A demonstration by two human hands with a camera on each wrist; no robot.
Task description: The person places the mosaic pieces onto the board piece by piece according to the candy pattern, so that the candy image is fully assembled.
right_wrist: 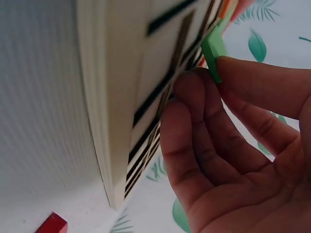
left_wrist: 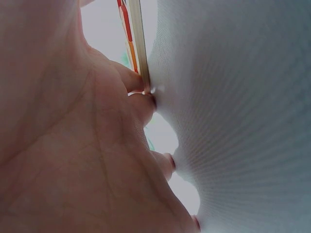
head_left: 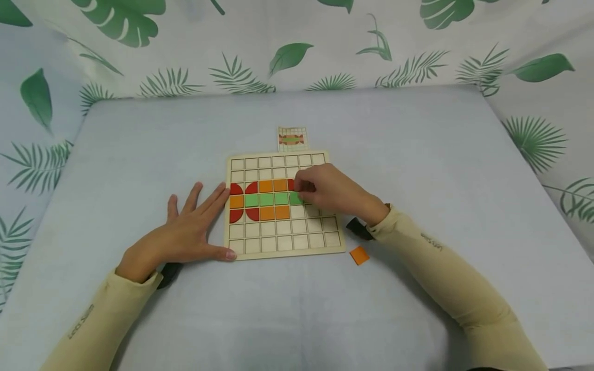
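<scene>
A wooden grid board (head_left: 277,253) lies on the table, with red rounded pieces (head_left: 236,215), orange squares (head_left: 266,186) and light green squares (head_left: 266,199) in its left cells. My left hand (head_left: 187,234) is spread flat at the board's left side. Its fingertips touch the left edge and the thumb rests by the near left corner. With thumb and fingertips, my right hand (head_left: 331,188) pinches a green tile (right_wrist: 214,53) at the board's surface, just right of the green row. That hand covers part of the board's right side in the head view.
Just beyond the board's far edge is a small pattern card (head_left: 292,139). A loose orange square (head_left: 359,255) lies off the near right corner. In the right wrist view, a red piece (right_wrist: 52,224) sits on the table beside the board.
</scene>
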